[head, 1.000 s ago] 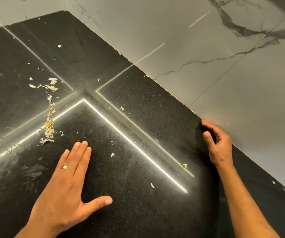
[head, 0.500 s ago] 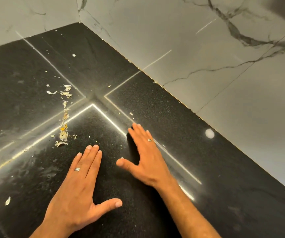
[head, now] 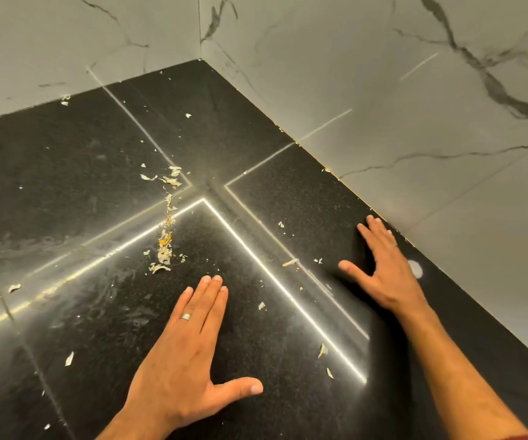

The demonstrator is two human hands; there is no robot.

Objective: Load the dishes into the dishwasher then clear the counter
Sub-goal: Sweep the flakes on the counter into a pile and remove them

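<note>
Clearing step — both grips flat and spread: left hand [head: 189, 350] and right hand [head: 386, 268] on the desk [head: 65, 185]. Next, sweep the scraps [head: 164, 246] together.

Two bare forearms, no gloves. Left hand [head: 181, 360]: banded silver ring [head: 185, 316] on the ring finger, nails short. Right hand [head: 385, 268]: thin ring, barely visible on one finger. Dark red sleeve edge [head: 518, 437] shows at right forearm, bottom of the frame.

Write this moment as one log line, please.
stage: clearing counter | left hand: flat on black counter | right hand: flat near wall | scraps: scattered, uncollected
</note>
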